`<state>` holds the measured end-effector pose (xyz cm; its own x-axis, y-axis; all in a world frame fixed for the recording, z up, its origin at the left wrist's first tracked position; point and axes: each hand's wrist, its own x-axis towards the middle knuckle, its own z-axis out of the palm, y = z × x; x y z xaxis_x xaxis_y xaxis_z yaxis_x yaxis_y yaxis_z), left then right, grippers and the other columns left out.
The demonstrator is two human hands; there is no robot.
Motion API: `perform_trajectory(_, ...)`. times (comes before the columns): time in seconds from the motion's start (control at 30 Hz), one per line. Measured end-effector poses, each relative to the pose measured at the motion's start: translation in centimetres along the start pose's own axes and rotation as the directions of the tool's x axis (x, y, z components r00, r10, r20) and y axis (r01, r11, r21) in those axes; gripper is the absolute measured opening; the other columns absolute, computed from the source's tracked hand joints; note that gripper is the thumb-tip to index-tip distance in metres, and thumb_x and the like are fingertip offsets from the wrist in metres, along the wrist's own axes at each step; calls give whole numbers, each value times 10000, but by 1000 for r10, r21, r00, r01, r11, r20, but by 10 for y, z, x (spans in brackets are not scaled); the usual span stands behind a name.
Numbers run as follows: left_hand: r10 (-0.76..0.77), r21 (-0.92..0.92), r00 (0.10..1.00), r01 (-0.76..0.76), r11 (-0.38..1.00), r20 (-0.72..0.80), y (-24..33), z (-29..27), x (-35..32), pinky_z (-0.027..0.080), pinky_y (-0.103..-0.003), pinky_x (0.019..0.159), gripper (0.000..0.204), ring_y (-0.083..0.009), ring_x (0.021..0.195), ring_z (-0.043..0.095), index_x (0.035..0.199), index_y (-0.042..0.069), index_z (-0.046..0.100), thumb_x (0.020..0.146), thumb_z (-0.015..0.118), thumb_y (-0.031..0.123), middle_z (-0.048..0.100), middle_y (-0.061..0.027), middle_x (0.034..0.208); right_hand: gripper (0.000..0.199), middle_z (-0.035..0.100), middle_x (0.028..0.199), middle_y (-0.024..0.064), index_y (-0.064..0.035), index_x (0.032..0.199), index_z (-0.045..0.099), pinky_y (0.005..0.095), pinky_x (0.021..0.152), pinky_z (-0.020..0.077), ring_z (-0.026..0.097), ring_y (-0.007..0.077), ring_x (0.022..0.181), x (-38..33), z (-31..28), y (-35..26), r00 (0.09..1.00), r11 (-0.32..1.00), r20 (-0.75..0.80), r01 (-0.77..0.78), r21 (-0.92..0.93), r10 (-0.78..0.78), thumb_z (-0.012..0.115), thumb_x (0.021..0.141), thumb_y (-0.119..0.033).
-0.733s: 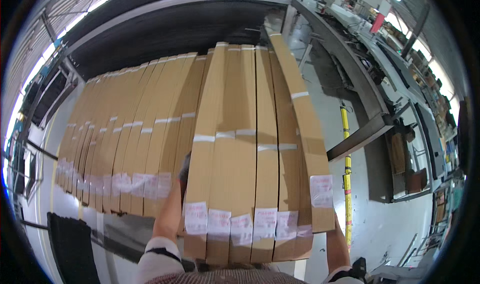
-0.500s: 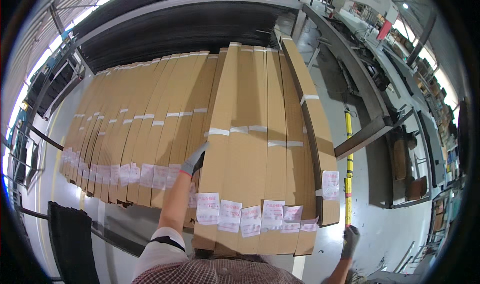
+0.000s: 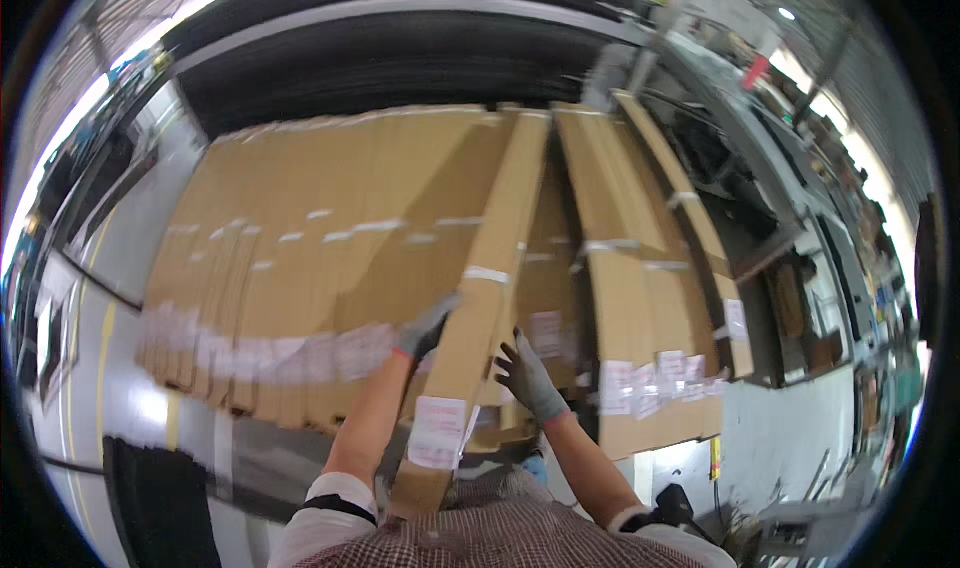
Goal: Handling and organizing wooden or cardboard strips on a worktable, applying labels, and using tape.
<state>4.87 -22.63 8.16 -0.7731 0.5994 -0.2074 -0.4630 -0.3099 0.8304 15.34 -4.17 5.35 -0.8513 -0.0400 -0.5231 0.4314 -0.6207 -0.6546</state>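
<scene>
A long, narrow cardboard box (image 3: 470,343) with a white label near its close end stands apart from the boxes on either side, slanting toward me. My left hand (image 3: 430,326), in a grey glove with dark fingers, grips its left edge; some of its fingertips are hidden there. On the other side of the box, my right hand (image 3: 532,376), gloved the same way, has its fingers spread close to the box's right side and holds nothing. To the right lies a group of similar boxes (image 3: 640,318), with a dark gap before it.
Many flat cardboard boxes (image 3: 300,238) lie side by side on the left. A single box (image 3: 690,218) leans at the far right, by a metal frame (image 3: 755,168). Black stacked material (image 3: 400,63) lies behind. A black sheet (image 3: 160,503) hangs at the lower left.
The labelled box has come away leftward from the right-hand group, opening a gap. My right hand has moved from the yellow-striped strip at lower right to beside this box. The view has shifted.
</scene>
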Motion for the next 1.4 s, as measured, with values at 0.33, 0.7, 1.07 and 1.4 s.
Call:
perform_trajectory(0.33,512,684,831,-245,687,-217,103,-174,-158,299,-375,1033,911,-375,1231,386,1361,-7,311,707,656,526,380,-285,1314,435,547,1161,98,-43,1201,485,353,922,438,547,208,1047,38,279,131,894,986,420,166,12,-156,403,939,-379)
perform_trajectory(0.7,616,461,557,-409,787,-557,277,-415,-390,347,-282,991,506,-151,1172,435,1334,-3,369,902,519,213,466,-76,1284,468,530,1141,77,-20,1267,410,298,890,438,520,171,1045,116,598,326,704,987,704,26,-160,96,549,893,-264)
perform_trajectory(1.07,504,158,708,-497,853,-495,293,-733,-498,424,-322,919,583,-204,1094,510,1301,5,384,855,532,351,505,-121,1216,631,505,1143,88,-35,1315,304,287,833,464,527,176,1015,181,818,527,806,995,590,89,-38,-49,622,814,-251)
perform_trajectory(1.4,242,162,819,-183,970,-521,325,-827,-501,457,-325,866,540,-178,1047,527,1288,78,421,840,560,344,532,-58,1161,513,532,1117,78,-12,1245,394,285,829,468,543,148,975,236,866,595,903,977,430,110,-181,-22,614,853,-260)
